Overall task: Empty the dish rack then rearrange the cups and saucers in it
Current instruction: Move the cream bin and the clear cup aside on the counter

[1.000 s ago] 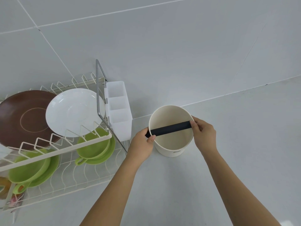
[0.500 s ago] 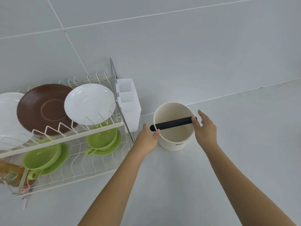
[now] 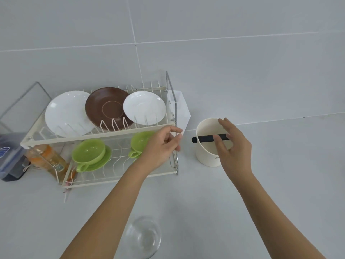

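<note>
The rack (image 3: 104,134), a cream two-tier wire frame, stands on the pale grey counter (image 3: 205,202) against the tiled wall (image 3: 224,53). In its upper tier three saucers stand on edge in a row: a large white one (image 3: 65,113) at the left, a brown one (image 3: 106,107) in the middle and a smaller white one (image 3: 144,107) at the right, each overlapping the next. In the lower tier sit two green cups on green saucers: one cup (image 3: 88,150) at the left, the other (image 3: 141,141) further right and partly hidden by the left hand (image 3: 162,148). That hand hovers in front of the rack's right end, fingers loosely curled and holding nothing. A white plastic caddy (image 3: 182,109) hangs on the rack's right side. Just right of the rack stands a cream tub (image 3: 207,146) with a black bar (image 3: 205,139) across its mouth. The right hand (image 3: 232,144) is over the tub with fingers spread and relaxed, gripping nothing; whether it touches the bar cannot be told. Left of the rack lies an orange-capped bottle (image 3: 46,159) against its lower corner, and beyond it a blue-and-clear box (image 3: 11,156) and a clear panel (image 3: 26,101). A glass bowl (image 3: 142,238) sits on the counter near the bottom edge, between the forearms.
</note>
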